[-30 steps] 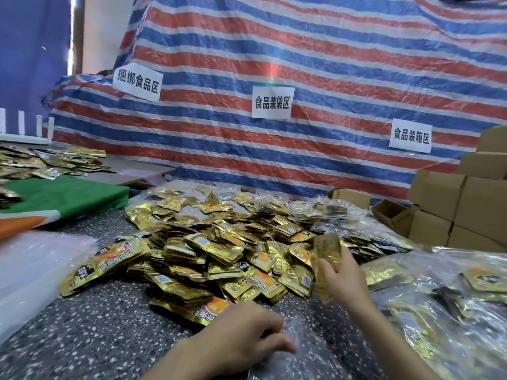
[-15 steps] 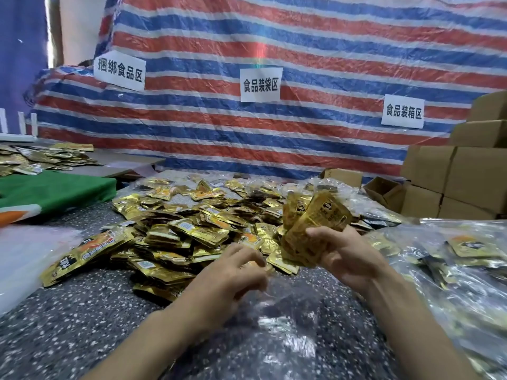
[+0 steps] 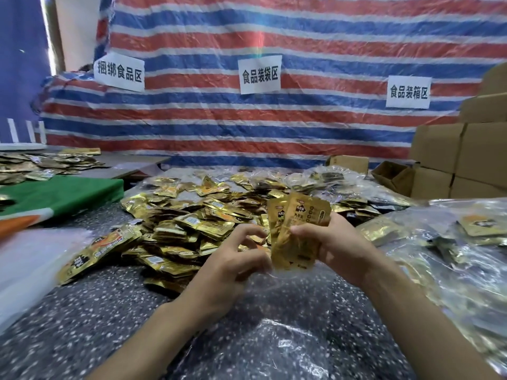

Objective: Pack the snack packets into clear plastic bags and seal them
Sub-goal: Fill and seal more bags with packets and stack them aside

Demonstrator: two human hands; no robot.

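Above the speckled table (image 3: 82, 311), right hand (image 3: 343, 242) clamps gold snack packets (image 3: 296, 229); left hand (image 3: 230, 264) curled, its grip unclear.

Bare left hand (image 3: 233, 259), bare right hand (image 3: 338, 249), two bare forearms (image 3: 164, 325) uncovered nearly to the elbow, slender fingers (image 3: 248, 231)

Three white paper signs hang on the red, white and blue striped tarp (image 3: 301, 127), each printed in black Chinese characters. The left sign (image 3: 119, 71) reads 捆绑食品区, the middle sign (image 3: 260, 74) reads 食品装袋区, and the right sign (image 3: 408, 92) reads 食品装箱区 (food bundling, bagging and boxing zones, in that order). The raised gold snack packets (image 3: 297, 237) carry black print too blurred to read. The same goes for the heap (image 3: 192, 223) on the worktop (image 3: 82, 311).
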